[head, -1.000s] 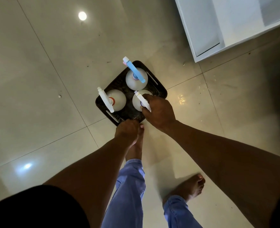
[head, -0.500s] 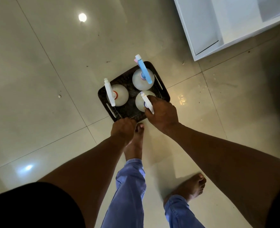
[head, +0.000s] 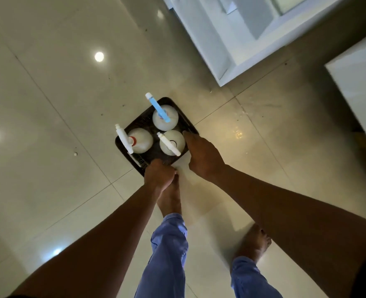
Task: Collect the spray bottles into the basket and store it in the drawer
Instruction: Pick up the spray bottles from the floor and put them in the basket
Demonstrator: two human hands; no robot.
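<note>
A dark square basket (head: 139, 122) is held above the tiled floor, seen from straight above. Three white spray bottles stand in it: one with a blue trigger head (head: 167, 123) at the far side, one with a white head and red collar (head: 142, 141) at the left, one with a white head (head: 169, 139) at the near right. My left hand (head: 158, 174) is closed on the basket's near rim. My right hand (head: 201, 153) grips the basket's right rim, fingers lying along its edge beside the near-right bottle.
A white open drawer (head: 227, 35) juts out at the upper right. A white cabinet face (head: 360, 87) stands at the right edge. My bare feet (head: 170, 198) and blue trouser legs are below the basket on the glossy floor tiles.
The view has swung so the drawer looks nearer. My right hand slid from the near-right bottle's head to the basket's right rim. The left hand keeps its hold.
</note>
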